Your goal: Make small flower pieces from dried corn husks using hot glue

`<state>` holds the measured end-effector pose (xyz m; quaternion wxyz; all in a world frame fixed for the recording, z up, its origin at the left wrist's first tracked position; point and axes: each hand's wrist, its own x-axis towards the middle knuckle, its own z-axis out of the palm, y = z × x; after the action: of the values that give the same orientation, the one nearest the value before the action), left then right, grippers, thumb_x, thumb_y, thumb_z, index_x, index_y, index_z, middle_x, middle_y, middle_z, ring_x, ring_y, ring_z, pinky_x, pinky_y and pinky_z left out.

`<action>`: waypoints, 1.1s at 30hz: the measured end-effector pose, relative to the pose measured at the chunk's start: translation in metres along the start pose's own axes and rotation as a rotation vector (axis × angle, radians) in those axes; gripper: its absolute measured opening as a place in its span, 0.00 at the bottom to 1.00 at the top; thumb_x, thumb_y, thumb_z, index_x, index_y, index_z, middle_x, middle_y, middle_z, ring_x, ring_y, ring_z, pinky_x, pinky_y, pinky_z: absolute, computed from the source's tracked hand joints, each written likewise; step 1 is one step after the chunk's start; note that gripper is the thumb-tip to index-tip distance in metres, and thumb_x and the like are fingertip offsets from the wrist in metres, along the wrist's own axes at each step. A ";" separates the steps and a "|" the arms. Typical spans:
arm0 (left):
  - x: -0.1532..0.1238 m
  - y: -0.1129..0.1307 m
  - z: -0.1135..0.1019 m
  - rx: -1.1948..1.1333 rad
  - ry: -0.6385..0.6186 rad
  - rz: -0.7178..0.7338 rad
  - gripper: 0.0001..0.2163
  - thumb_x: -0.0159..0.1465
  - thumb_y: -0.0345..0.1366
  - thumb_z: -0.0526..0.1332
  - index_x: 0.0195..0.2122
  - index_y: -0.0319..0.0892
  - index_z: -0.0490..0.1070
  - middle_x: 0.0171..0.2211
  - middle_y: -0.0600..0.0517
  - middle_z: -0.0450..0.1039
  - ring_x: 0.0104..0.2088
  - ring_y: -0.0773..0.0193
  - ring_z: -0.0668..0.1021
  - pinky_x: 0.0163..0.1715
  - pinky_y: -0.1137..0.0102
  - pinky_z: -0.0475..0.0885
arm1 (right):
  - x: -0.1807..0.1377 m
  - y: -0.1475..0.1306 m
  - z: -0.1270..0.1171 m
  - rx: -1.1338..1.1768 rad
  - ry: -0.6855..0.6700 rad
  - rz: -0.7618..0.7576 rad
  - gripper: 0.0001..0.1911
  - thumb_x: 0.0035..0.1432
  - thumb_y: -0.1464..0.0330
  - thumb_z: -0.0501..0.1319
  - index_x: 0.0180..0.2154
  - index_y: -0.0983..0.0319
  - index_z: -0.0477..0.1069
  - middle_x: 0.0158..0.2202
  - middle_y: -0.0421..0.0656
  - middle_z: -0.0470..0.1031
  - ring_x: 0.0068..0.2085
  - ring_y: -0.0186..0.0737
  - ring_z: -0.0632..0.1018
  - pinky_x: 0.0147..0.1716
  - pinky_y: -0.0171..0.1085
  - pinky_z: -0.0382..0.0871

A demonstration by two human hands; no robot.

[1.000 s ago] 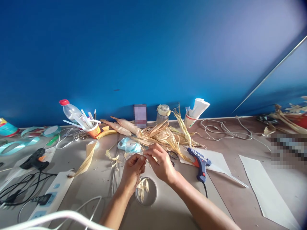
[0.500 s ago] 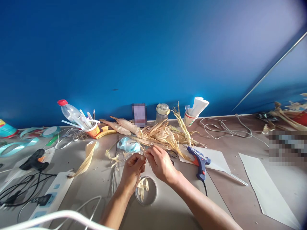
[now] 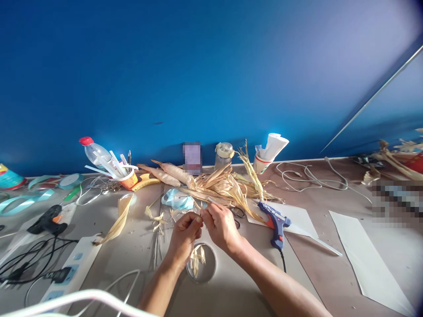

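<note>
On the tabletop, dried corn husks are lying heaped toward the back edge. Nearer the front edge, the right hand and left hand are meeting beside a round dish of husk strips, both grips pinching a tiny, mostly hidden piece.

Dried husks lie heaped across a cluttered counter.
A round container stands in front, a power strip lies at left and a white sheet at right.
</note>
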<state>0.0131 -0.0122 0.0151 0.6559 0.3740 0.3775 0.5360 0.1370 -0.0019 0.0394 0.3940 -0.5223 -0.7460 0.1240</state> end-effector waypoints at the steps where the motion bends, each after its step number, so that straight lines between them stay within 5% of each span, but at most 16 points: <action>1: 0.000 -0.001 -0.001 0.019 -0.005 0.003 0.10 0.56 0.38 0.64 0.23 0.39 0.67 0.15 0.60 0.55 0.17 0.75 0.57 0.19 0.75 0.49 | 0.000 0.000 0.001 0.017 0.007 0.019 0.17 0.61 0.67 0.49 0.19 0.61 0.55 0.18 0.38 0.61 0.21 0.33 0.63 0.23 0.32 0.52; 9: 0.000 0.000 0.000 0.008 0.010 -0.028 0.10 0.58 0.38 0.62 0.23 0.39 0.67 0.16 0.60 0.56 0.17 0.76 0.56 0.19 0.75 0.50 | 0.000 0.009 -0.001 0.332 0.089 0.196 0.20 0.61 0.60 0.49 0.19 0.60 0.55 0.18 0.36 0.56 0.21 0.32 0.60 0.21 0.32 0.54; 13: 0.000 0.004 0.003 -0.041 0.037 -0.046 0.11 0.56 0.38 0.64 0.22 0.38 0.67 0.16 0.60 0.56 0.17 0.77 0.55 0.18 0.76 0.51 | 0.004 0.009 -0.013 0.515 0.042 0.133 0.13 0.61 0.63 0.52 0.26 0.62 0.63 0.23 0.38 0.62 0.25 0.32 0.64 0.25 0.32 0.60; 18: 0.001 0.007 0.004 -0.114 0.039 -0.069 0.12 0.53 0.38 0.66 0.20 0.38 0.65 0.15 0.61 0.56 0.16 0.78 0.53 0.17 0.78 0.51 | 0.007 0.003 -0.020 0.477 -0.109 0.027 0.05 0.56 0.69 0.56 0.33 0.63 0.70 0.28 0.41 0.68 0.31 0.34 0.69 0.32 0.33 0.64; 33: -0.001 0.012 0.004 -0.199 0.020 -0.149 0.12 0.52 0.37 0.67 0.21 0.38 0.65 0.18 0.59 0.61 0.15 0.80 0.54 0.16 0.79 0.52 | 0.005 0.005 -0.014 0.597 -0.235 0.240 0.06 0.55 0.70 0.55 0.29 0.64 0.68 0.23 0.37 0.68 0.25 0.31 0.68 0.25 0.31 0.62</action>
<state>0.0117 -0.0122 0.0281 0.7241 0.2728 0.3556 0.5243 0.1497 0.0013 0.0477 0.4233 -0.4503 -0.6503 0.4418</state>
